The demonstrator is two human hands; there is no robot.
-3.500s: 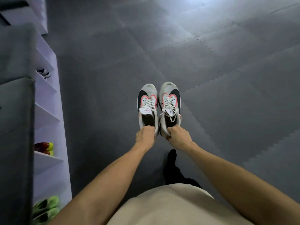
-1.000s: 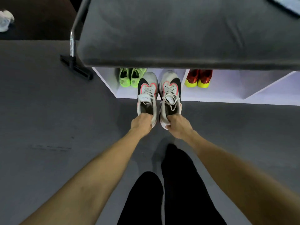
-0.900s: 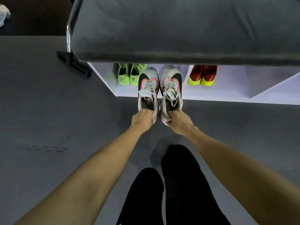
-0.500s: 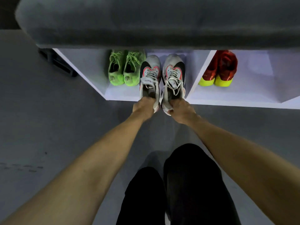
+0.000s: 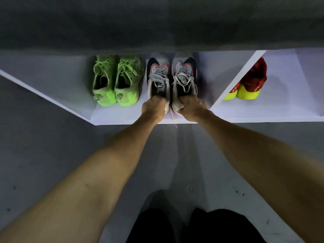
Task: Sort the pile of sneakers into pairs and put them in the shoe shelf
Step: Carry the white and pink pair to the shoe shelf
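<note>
A pair of grey, black and pink sneakers sits inside the bottom compartment of the white shoe shelf (image 5: 112, 118), toes pointing inward. My left hand (image 5: 153, 107) grips the heel of the left grey sneaker (image 5: 157, 76). My right hand (image 5: 192, 106) grips the heel of the right grey sneaker (image 5: 184, 74). The two shoes are side by side, touching, just right of a neon green pair (image 5: 115, 81) in the same compartment. Whether their soles rest on the shelf floor I cannot tell.
A white divider (image 5: 235, 79) separates this compartment from the one on the right, which holds a red and yellow pair (image 5: 249, 83). A dark grey padded top (image 5: 157, 23) overhangs the shelf. Grey foam floor mats (image 5: 43, 146) lie below, with my dark trouser legs (image 5: 192, 227) at the bottom.
I turned to the shelf and lowered myself. Both hands pushed the grey pair forward into the bottom compartment, beside the green pair.
</note>
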